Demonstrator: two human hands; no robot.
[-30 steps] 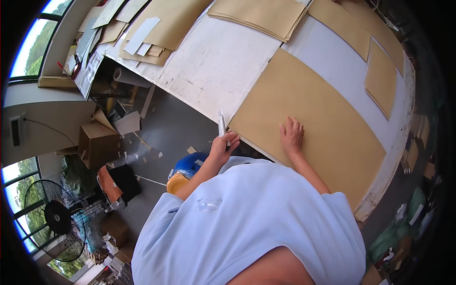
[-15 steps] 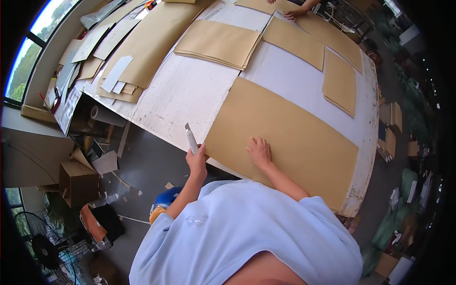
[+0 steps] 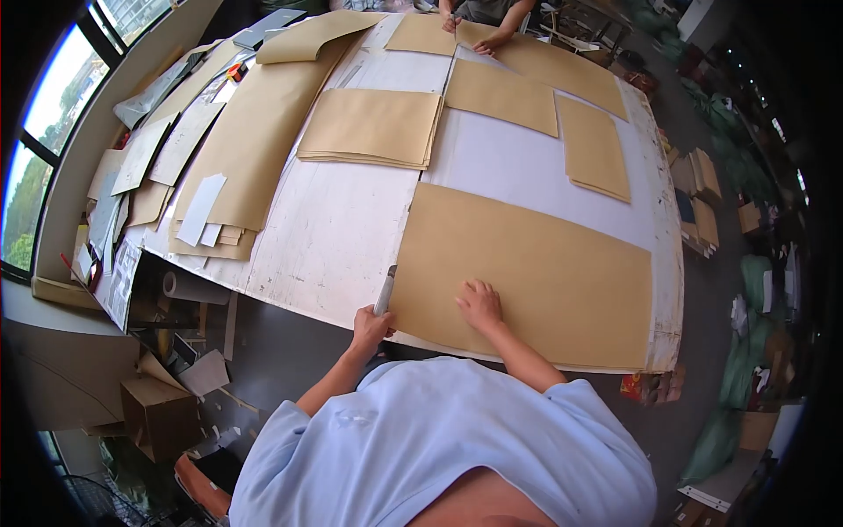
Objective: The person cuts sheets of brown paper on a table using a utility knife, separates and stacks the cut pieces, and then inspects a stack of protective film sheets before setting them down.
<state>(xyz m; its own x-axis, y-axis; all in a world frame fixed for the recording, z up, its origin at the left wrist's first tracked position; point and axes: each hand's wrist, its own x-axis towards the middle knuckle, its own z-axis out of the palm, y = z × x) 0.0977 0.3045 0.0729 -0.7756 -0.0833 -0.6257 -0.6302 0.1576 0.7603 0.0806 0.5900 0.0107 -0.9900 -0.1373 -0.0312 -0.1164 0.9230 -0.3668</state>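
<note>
Wrapped around a utility knife with a pale grey handle (image 3: 383,295), my left hand (image 3: 372,326) is at the near left corner of a large brown paper sheet (image 3: 544,281). The knife points away from me, its tip close to the sheet's left edge; I cannot tell whether it touches the paper. My right hand (image 3: 480,306) rests on the sheet near its front edge, fingers stretched out and holding nothing. The sheet lies on the white worktable (image 3: 325,255), its front edge close to the table's near edge.
Beyond the sheet lie a stack of brown sheets (image 3: 369,127), a narrower stack (image 3: 593,145) and another brown sheet (image 3: 500,95). Another person's hands (image 3: 493,41) work at the far side. Long brown paper (image 3: 263,132) and an orange tape measure (image 3: 236,73) are on the left.
My left hand has brought the knife from left of the sheet to its left edge. My right hand stays on the paper. The camera view has shifted, showing more of the far side.
</note>
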